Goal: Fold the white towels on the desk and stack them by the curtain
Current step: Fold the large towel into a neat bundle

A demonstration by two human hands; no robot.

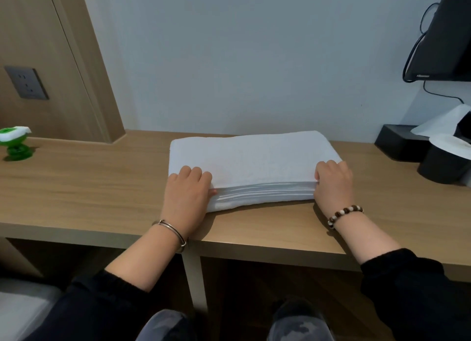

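A white towel, folded into a thick flat rectangle with several layers showing along its near edge, lies on the wooden desk against the wall. My left hand grips the towel's near left corner, fingers curled over the top and thumb at the edge. At the near right corner, my right hand pinches the layers with curled fingers. No curtain is in view.
A green and white object stands at the desk's far left. Black containers with white paper sit at the right. A black screen with cables hangs above them. A wall socket is on the wooden panel.
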